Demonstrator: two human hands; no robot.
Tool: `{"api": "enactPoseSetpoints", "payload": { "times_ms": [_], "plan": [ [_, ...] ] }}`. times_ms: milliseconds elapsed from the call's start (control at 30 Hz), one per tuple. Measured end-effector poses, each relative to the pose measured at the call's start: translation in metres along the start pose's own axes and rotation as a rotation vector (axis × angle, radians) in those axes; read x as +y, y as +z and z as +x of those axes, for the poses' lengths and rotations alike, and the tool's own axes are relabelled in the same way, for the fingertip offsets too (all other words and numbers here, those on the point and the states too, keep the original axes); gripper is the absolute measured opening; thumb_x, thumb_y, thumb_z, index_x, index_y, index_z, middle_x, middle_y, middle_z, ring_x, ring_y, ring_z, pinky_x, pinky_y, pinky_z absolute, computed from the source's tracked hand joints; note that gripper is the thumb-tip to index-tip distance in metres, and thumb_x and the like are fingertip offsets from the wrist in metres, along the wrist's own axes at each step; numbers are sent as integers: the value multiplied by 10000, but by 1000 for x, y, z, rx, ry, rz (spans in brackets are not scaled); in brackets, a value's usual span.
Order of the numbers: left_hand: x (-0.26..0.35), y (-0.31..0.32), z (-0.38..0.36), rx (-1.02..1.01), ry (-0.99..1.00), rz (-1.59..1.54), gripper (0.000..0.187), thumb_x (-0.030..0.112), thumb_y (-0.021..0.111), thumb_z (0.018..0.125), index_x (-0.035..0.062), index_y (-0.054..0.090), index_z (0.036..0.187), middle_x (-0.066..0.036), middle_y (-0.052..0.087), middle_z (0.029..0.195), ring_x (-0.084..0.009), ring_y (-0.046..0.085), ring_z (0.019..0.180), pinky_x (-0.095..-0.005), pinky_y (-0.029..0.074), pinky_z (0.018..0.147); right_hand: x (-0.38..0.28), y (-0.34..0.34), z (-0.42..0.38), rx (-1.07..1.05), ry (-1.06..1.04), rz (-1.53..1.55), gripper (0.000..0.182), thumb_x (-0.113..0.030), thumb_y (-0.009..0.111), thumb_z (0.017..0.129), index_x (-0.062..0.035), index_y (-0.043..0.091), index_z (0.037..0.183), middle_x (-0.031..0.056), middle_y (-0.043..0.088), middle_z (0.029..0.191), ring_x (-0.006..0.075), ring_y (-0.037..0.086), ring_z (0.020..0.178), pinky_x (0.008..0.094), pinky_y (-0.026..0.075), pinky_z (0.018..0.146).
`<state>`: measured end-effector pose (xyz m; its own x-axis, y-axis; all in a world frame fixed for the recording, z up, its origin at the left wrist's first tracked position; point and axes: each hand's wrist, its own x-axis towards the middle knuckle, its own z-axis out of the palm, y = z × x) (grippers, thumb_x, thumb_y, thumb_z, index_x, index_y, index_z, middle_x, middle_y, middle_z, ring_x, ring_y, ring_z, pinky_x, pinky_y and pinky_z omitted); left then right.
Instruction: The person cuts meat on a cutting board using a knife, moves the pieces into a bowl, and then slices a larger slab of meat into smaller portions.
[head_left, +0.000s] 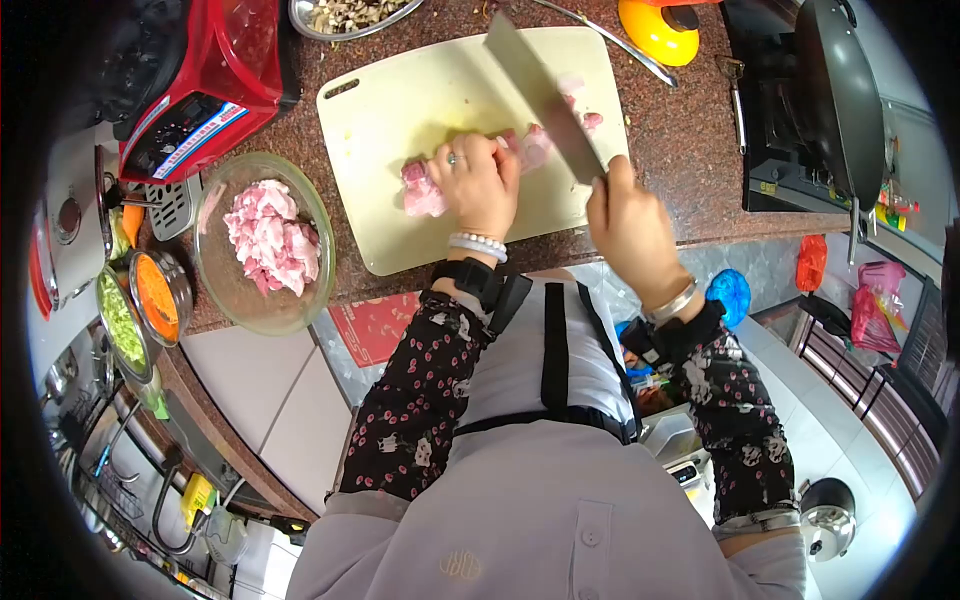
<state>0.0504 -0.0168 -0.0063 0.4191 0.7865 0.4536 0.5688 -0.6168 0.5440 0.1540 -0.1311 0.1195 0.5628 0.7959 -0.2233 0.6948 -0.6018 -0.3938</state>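
A pale cutting board [375, 125] lies on the counter in front of me. My left hand [476, 180] presses down on a strip of raw pink meat [422, 190], its fingers curled over it. In my right hand [632, 235] is the handle of a cleaver [548, 100], whose broad blade slants up and left above the board. Small cut pieces of meat [592, 121] lie near the blade on the right part of the board. Left of the board, a glass bowl [322, 285] holds a heap of sliced raw meat [270, 235].
Bowls of shredded orange food [157, 295] and chopped green food [122, 325] stand at far left. A red appliance [225, 70] is at upper left, beside a bowl of chopped mushrooms [345, 14]. A wok [840, 100] sits at right, near a yellow object [660, 35].
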Motion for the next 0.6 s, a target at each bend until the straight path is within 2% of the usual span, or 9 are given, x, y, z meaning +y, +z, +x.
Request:
{"api": "enactPoseSetpoints", "payload": {
  "times_ms": [33,133,233,333,433,500,600],
  "plan": [
    [0,0,0,0,-12,-24,132,167,619,758,116,497,764,-73,545,795,-310,496,810,-445,345,779,-1,7,-4,19,-55,-13,167,-140,507,897,-8,405,885,228,598,657,404,616,567,468,516,506],
    [6,0,3,-29,10,108,132,155,619,747,103,502,780,-82,539,794,-307,495,806,-440,344,772,-9,25,-17,-38,-35,-56,174,-148,514,895,-10,408,894,212,601,670,388,623,564,452,524,506],
    [11,-1,5,-31,8,193,143,155,626,734,99,502,781,-86,538,802,-305,497,810,-441,342,767,5,28,-59,-126,85,-66,185,-157,514,899,-3,416,922,203,607,691,382,624,564,448,525,503],
    [12,3,6,-3,5,197,154,156,630,724,98,498,778,-90,537,811,-306,499,817,-445,341,761,23,24,-100,-224,125,-201,225,-179,529,902,-1,444,1010,173,618,733,350,635,569,431,530,493],
    [9,2,5,-22,14,168,156,151,629,722,97,495,781,-95,536,813,-314,496,821,-445,343,754,6,37,-51,-125,47,-132,200,-160,524,897,4,412,926,234,597,675,410,606,556,501,498,504],
    [8,-2,4,-50,17,164,155,149,629,723,98,495,782,-96,536,814,-318,495,821,-442,344,753,-10,52,6,22,-104,-129,219,-178,525,899,6,412,939,225,592,644,409,606,555,497,504,513],
    [4,-4,2,-39,5,103,142,140,623,729,103,500,787,-98,536,810,-326,492,817,-439,345,746,-24,44,42,17,-92,-37,216,-186,516,909,2,420,950,226,579,599,417,601,559,495,488,502]
  ]
}}
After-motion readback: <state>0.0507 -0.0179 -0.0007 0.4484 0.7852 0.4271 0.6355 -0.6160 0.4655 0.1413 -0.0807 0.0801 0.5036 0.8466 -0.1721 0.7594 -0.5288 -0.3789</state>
